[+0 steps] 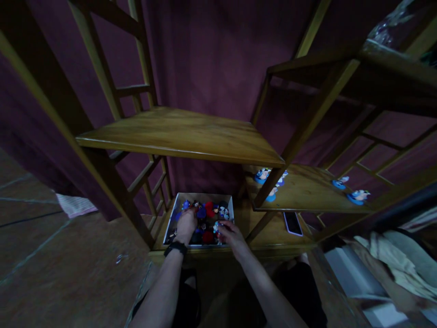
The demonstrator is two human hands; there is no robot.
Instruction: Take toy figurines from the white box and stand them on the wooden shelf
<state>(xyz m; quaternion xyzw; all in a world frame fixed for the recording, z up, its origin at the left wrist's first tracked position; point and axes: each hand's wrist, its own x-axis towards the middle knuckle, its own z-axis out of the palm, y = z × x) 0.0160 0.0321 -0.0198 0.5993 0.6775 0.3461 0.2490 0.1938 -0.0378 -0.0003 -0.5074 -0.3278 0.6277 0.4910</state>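
Seen from the head, a white box [170, 223] of small toys [208, 210] sits on the lowest board, under a wooden shelf [184, 132]. The left hand [186, 224], wearing a watch [175, 248], lies curled on the toys. The right hand [231, 234] touches those at the box's right front. Whether either grips, I cannot tell. A phone [292, 223] lies just right of the box, and figures [358, 196] stand on the side shelf [307, 193]. A maroon curtain [211, 59] hangs behind, above a brown floor [51, 259].

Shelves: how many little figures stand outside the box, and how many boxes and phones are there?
Box: 1
Phone: 1
Little figures outside it: 5 in view; a post may hide more
Total: 7
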